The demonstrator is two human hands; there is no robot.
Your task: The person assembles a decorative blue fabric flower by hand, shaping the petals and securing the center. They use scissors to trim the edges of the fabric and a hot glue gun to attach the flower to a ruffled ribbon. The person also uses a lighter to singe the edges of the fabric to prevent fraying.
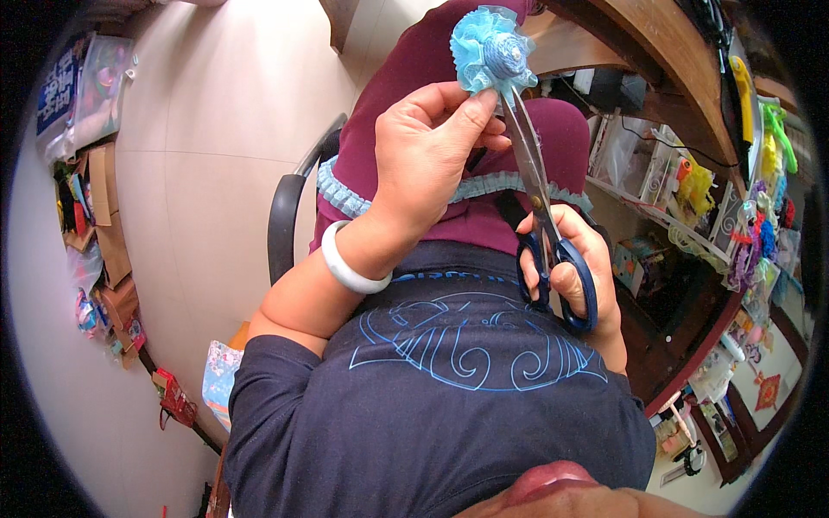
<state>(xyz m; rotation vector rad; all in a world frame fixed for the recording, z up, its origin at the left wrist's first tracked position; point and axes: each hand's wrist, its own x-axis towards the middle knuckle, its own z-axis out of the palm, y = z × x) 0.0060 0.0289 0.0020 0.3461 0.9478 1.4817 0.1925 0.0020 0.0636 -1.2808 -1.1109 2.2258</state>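
Note:
My left hand pinches the lower edge of a light blue ruffled fabric flower with a coiled blue centre, held up over my lap. In my right hand is a pair of scissors with dark blue handles, fingers through the loops. The blades point up, and their tips meet the underside of the flower beside my left thumb. They look nearly closed. A strip of light blue ruffled trim lies across my lap on the maroon trousers.
A wooden desk curves along the right, with a white rack and colourful yarn-like bundles beside it. A black chair armrest is at my left. Cardboard boxes and plastic bags line the far left wall.

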